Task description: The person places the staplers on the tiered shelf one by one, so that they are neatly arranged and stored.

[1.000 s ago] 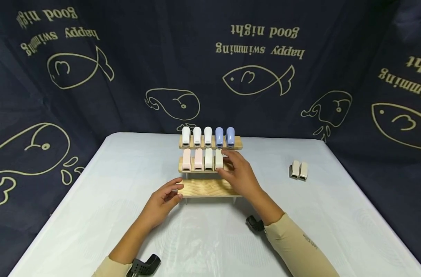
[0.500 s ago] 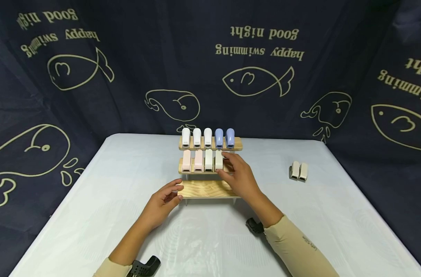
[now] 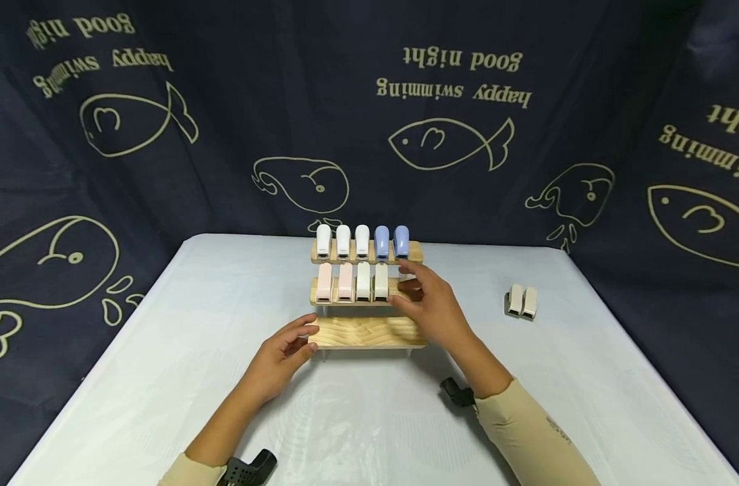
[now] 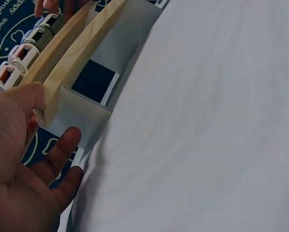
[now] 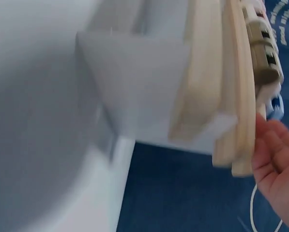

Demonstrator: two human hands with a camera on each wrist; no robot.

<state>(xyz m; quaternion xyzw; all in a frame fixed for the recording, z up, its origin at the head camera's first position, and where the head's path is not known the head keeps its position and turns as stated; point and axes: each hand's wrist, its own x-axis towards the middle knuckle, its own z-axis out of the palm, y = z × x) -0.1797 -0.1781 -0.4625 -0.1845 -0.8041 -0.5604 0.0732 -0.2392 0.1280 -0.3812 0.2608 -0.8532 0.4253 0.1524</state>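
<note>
A three-tier wooden display stand (image 3: 366,332) holds small staplers. Its top tier bears several white staplers (image 3: 343,241) and two blue staplers (image 3: 382,242). On the middle tier stand two pink staplers (image 3: 324,282), then two pale cream staplers (image 3: 380,282). My right hand (image 3: 432,307) is just right of the last cream one, fingers loosely bent with nothing held. The right wrist view shows that hand (image 5: 280,164) by the tier's end. My left hand (image 4: 18,164) touches the bottom tier's left end with its thumb; the other fingers are relaxed, the index partly hidden.
Two more cream staplers (image 3: 515,299) lie side by side on the white-covered table (image 3: 576,378), far to the right. A dark curtain (image 3: 223,175) with fish drawings hangs behind the table. Clear side panels (image 4: 86,113) support the stand.
My right hand has let go of the rightmost cream stapler on the middle tier and shifted slightly right. That stapler stays in the row. The left hand keeps its place.
</note>
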